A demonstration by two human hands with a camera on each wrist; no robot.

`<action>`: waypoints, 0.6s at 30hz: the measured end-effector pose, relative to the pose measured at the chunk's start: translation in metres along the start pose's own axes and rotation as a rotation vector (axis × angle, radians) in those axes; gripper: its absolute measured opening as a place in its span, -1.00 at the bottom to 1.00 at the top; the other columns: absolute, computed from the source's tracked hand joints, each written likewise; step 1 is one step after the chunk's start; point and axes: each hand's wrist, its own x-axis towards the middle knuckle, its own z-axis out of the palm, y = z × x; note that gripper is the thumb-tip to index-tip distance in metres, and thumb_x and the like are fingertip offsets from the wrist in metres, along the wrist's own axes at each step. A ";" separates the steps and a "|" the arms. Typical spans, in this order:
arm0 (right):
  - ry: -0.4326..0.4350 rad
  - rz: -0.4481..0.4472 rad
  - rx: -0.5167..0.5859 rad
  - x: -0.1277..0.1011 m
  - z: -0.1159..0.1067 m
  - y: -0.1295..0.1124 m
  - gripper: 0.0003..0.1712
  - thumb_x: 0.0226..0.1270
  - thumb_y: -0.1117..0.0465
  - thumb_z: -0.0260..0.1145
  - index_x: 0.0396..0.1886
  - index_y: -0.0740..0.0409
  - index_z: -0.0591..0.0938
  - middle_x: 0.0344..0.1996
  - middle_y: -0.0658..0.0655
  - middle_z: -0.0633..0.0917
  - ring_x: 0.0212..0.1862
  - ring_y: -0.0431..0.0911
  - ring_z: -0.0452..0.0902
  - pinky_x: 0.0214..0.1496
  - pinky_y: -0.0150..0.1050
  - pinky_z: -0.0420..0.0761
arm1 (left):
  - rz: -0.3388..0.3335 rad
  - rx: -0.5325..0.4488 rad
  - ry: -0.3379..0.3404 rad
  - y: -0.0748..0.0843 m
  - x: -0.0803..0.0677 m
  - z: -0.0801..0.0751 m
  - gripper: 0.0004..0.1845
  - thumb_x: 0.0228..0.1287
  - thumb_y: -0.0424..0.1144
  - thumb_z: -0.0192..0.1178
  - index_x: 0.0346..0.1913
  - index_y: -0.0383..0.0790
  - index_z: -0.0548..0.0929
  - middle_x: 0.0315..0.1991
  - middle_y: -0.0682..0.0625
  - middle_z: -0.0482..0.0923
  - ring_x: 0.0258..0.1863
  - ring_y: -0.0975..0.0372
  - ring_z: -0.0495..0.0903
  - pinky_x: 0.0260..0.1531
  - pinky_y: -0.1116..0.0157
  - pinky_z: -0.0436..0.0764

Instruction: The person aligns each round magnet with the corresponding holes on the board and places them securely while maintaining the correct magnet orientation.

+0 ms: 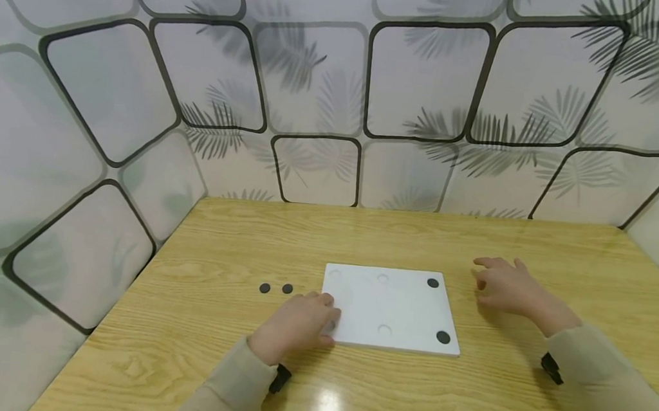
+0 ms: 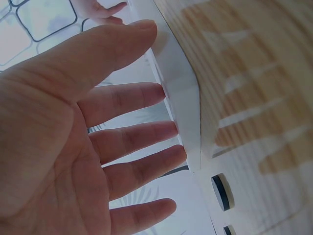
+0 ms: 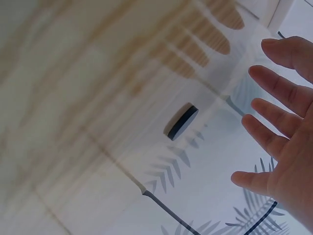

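A white rectangular board [image 1: 391,307] with shallow round recesses lies on the table. Black discs fill its far right recess [image 1: 432,282] and near right recess [image 1: 443,337]. My left hand [image 1: 299,322] rests at the board's left edge, fingers extended; in the left wrist view the fingertips [image 2: 168,128] meet the board [image 2: 178,83]. Two more discs, one left [image 1: 265,288] and one right [image 1: 287,288], lie on the table beyond that hand. To the board's right, my right hand [image 1: 506,287] is apart from it with spread fingers, holding nothing. A disc [image 3: 182,122] lies near it in the right wrist view.
The wooden table [image 1: 234,237] meets patterned wall panels [image 1: 315,166] at its back and left side. Dark wrist devices, one left [image 1: 279,379] and one right [image 1: 551,368], sit under the sleeves. The tabletop shows glossy reflections.
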 end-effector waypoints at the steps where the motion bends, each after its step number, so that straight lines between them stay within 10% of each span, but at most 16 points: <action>1: 0.000 0.002 0.002 -0.001 -0.001 0.000 -0.92 -0.08 0.22 0.29 -0.64 0.01 0.54 0.03 0.37 0.43 0.06 0.29 0.26 -0.05 0.43 0.00 | 0.001 0.000 0.002 0.000 0.000 0.000 -0.65 -0.03 0.07 0.26 -0.24 -0.07 0.60 -0.38 0.12 0.40 -0.40 0.30 0.39 -0.47 0.38 0.42; 18: 0.001 0.011 0.016 -0.009 0.000 0.009 -0.91 -0.06 0.21 0.29 -0.64 0.00 0.54 0.03 0.38 0.42 0.06 0.29 0.26 -0.07 0.45 0.00 | 0.008 0.022 -0.001 -0.001 0.000 0.000 -0.63 -0.03 0.08 0.26 -0.22 -0.07 0.60 -0.38 0.10 0.40 -0.42 0.28 0.39 -0.50 0.37 0.42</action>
